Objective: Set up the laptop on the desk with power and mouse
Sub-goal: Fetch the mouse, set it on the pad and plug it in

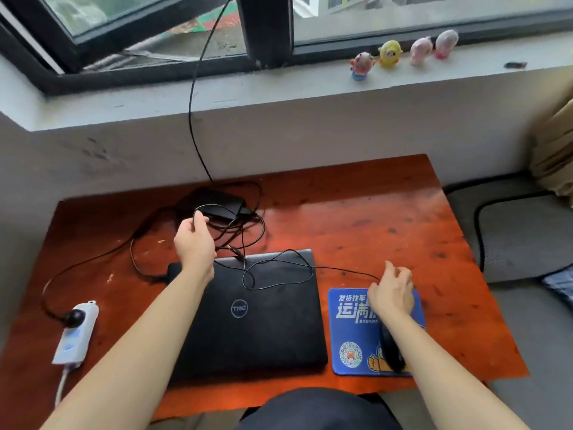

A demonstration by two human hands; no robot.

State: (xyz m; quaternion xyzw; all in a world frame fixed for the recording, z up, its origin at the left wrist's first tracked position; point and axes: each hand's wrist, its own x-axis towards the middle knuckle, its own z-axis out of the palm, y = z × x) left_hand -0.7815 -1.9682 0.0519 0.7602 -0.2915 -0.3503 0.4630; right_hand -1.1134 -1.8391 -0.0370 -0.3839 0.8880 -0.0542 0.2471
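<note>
Laptop (248,311), lid shut, centre of the red table (356,218); thin mouse cable (279,268) looped across it. Left hand (193,240) pinches a cable loop near the power brick (217,203), upper centre. Right hand (392,293) grips the cable above the blue mouse pad (350,330); mouse (392,352) partly hidden under the forearm. Power strip (76,330) at lower left.

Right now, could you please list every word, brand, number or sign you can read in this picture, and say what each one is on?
"DELL": round logo on the closed laptop lid, seen upside down.
"发货找车": top line on the blue mouse pad.
"运满": large line below it; the rest is hidden by the right hand.
Small line under that: too blurred to read.
QR code on the mouse pad: no legible text.
Power strip: no readable markings.
</note>
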